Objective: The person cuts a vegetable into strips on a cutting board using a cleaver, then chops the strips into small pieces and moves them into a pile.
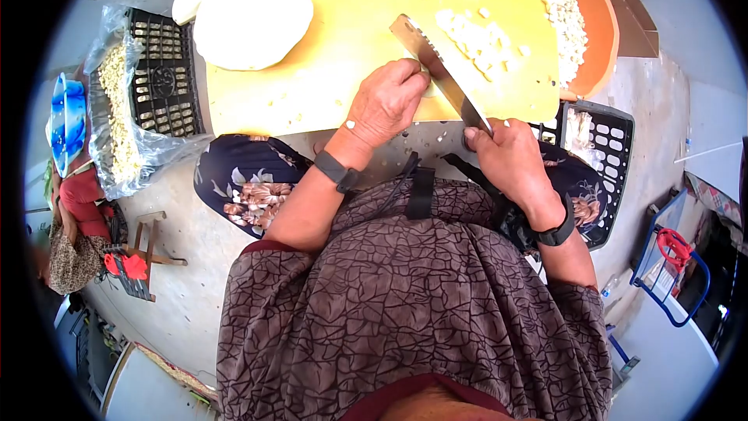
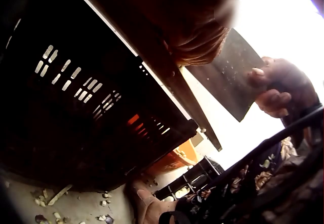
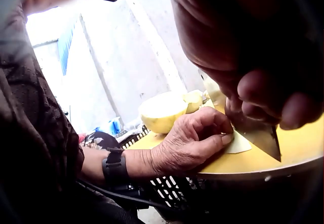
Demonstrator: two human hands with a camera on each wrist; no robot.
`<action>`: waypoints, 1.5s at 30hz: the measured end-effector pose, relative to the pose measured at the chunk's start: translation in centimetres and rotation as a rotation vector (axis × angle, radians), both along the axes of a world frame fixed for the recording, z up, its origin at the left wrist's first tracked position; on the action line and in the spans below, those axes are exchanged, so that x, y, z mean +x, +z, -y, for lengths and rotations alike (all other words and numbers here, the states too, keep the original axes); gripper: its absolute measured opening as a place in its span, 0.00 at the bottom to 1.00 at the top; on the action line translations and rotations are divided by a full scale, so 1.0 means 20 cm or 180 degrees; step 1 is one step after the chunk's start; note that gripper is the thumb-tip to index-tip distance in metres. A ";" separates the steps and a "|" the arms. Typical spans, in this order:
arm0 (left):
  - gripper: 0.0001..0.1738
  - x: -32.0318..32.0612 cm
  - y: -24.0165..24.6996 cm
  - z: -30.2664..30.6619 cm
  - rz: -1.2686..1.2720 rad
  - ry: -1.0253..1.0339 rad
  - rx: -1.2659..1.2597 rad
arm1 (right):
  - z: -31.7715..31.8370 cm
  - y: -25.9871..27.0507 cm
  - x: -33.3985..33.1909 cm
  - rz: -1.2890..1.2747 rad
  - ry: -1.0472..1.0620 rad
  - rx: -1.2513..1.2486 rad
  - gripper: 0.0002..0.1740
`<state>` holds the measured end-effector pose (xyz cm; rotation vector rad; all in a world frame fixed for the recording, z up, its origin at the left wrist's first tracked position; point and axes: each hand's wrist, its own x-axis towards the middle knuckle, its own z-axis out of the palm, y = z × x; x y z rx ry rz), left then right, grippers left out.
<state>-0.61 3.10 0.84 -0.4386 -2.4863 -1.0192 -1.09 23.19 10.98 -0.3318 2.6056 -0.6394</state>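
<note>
One knife (image 1: 436,70), right hand (image 1: 510,160) fingers clamped round it, touches one pale slice (image 3: 238,144) pinched by left hand (image 1: 386,101) fingers.

The knife (image 1: 440,70) has a broad grey steel blade flecked with pale bits. Its handle is hidden inside the right hand (image 1: 510,160), which grips it. The blade runs aslant over the near edge of the yellow board (image 1: 343,54), tip pointing away and to the left, edge down on the slice (image 3: 240,144). The slice is pale, thin and flat. It lies on the board, pinned under the curled fingertips of the left hand (image 1: 389,101), touching the blade.
</note>
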 end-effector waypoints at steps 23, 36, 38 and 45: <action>0.12 0.00 0.00 0.00 0.0169 -0.0070 0.0177 | 0.18 -0.14 -0.16 0.0250 0.0341 0.0352 0.15; 0.10 0.01 -0.01 0.00 0.0114 0.0046 0.0041 | 0.11 -0.03 -0.11 0.0142 0.0090 0.0099 0.16; 0.10 0.01 -0.01 0.00 0.0109 0.0068 0.0039 | 0.10 0.00 -0.10 0.0215 0.0152 0.0206 0.16; 0.11 0.01 0.00 0.00 0.0054 0.0046 0.0011 | 0.09 0.01 -0.07 0.0238 0.0093 0.0210 0.16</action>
